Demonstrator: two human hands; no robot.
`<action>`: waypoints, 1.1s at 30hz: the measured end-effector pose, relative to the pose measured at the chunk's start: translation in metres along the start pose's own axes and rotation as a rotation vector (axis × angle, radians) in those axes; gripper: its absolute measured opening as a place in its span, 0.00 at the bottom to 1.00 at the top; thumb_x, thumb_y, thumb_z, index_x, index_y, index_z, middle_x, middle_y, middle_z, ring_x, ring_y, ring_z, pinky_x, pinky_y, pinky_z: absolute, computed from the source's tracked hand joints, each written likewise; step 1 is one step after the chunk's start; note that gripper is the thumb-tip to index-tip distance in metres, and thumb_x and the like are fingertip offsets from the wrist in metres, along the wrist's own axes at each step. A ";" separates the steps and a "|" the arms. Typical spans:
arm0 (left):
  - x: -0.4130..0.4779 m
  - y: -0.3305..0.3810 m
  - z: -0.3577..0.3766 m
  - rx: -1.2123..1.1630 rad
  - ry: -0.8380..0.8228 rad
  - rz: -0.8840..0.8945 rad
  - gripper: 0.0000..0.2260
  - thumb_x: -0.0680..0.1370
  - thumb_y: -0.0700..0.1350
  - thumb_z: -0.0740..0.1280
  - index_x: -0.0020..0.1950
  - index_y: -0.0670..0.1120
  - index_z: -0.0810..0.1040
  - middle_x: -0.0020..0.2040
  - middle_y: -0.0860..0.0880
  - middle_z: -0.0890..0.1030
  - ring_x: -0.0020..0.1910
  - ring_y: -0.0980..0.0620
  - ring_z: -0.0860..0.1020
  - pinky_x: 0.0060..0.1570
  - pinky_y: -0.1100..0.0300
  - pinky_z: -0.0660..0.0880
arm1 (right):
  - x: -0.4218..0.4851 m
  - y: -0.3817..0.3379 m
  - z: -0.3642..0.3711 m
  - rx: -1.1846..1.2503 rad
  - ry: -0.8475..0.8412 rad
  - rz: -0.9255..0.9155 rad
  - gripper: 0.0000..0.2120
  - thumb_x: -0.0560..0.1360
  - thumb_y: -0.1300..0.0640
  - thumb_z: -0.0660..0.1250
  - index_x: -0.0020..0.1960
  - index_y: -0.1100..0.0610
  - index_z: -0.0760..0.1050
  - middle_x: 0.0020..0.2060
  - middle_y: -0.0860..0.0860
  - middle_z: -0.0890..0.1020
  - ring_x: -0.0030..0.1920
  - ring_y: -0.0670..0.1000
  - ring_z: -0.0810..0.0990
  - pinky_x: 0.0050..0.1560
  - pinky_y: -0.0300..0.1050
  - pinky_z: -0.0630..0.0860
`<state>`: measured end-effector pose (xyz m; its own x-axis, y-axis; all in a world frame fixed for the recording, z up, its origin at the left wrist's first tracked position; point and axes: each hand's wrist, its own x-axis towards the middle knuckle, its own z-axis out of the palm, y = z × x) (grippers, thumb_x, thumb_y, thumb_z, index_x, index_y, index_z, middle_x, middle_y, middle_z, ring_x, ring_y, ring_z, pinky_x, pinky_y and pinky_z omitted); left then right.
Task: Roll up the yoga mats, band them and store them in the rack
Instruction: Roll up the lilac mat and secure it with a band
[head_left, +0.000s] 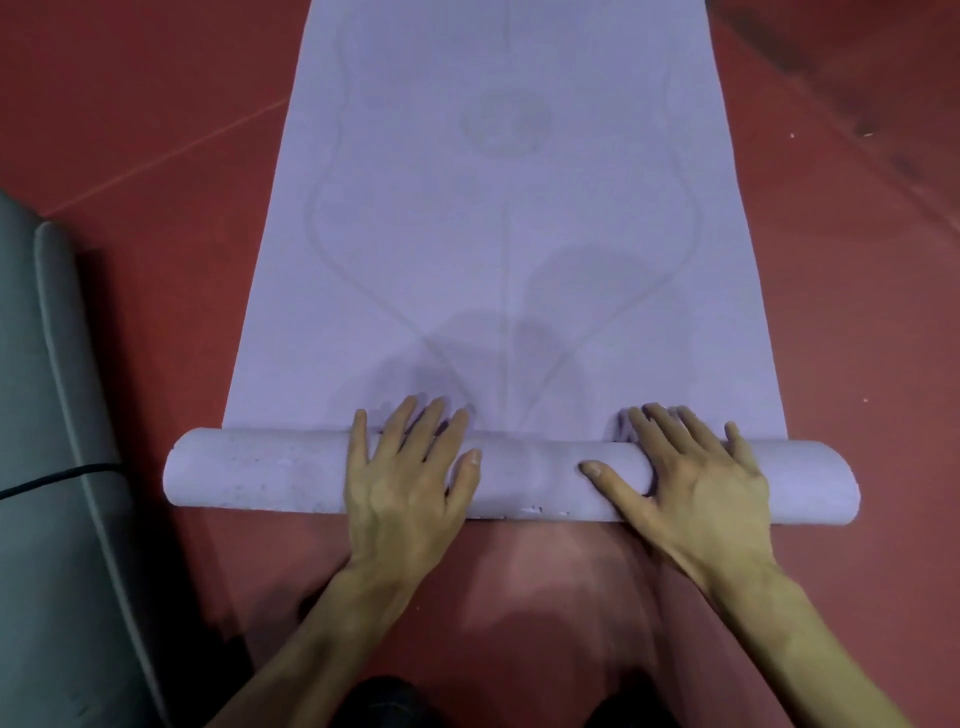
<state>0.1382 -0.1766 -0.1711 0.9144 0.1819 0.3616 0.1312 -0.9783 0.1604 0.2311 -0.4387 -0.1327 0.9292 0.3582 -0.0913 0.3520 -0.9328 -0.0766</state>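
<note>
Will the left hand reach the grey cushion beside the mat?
Probably yes: the left hand presses flat on the mat roll, and only bare red floor lies between it and the grey cushion.

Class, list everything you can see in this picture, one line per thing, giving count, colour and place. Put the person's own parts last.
yoga mat: one, lilac with faint line markings, on the floor in the middle; near end rolled up, the rest flat and running away from the person
floor: one, red, under and around the mat
padded object: one, grey, left edge, only partly in view
cord: one, black, across the padded object
left hand: one, fingers spread, pressing on the rolled part, left of centre
right hand: one, fingers spread, pressing on the rolled part, right of centre
</note>
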 end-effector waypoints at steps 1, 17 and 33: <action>0.000 0.001 0.001 0.006 0.011 -0.011 0.17 0.86 0.53 0.61 0.66 0.47 0.84 0.67 0.47 0.83 0.69 0.44 0.79 0.73 0.33 0.65 | -0.001 0.000 0.003 0.011 0.013 0.001 0.42 0.77 0.23 0.49 0.72 0.53 0.77 0.71 0.52 0.79 0.74 0.57 0.74 0.75 0.65 0.62; 0.002 0.000 0.001 0.002 0.018 0.010 0.16 0.85 0.51 0.63 0.66 0.46 0.84 0.66 0.45 0.83 0.68 0.41 0.80 0.73 0.33 0.64 | -0.023 0.114 -0.025 -0.043 -0.006 -0.071 0.41 0.66 0.21 0.67 0.70 0.47 0.77 0.64 0.44 0.81 0.64 0.54 0.80 0.56 0.54 0.76; -0.008 0.007 -0.010 0.029 -0.052 -0.022 0.18 0.84 0.52 0.61 0.68 0.45 0.82 0.69 0.44 0.81 0.70 0.40 0.78 0.75 0.33 0.62 | -0.037 0.118 -0.012 -0.034 0.092 -0.174 0.42 0.74 0.27 0.63 0.76 0.57 0.73 0.73 0.54 0.76 0.73 0.60 0.74 0.78 0.72 0.53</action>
<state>0.1279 -0.1841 -0.1641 0.9298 0.1988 0.3097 0.1620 -0.9767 0.1407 0.2391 -0.5624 -0.1268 0.8599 0.5104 0.0111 0.5103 -0.8586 -0.0498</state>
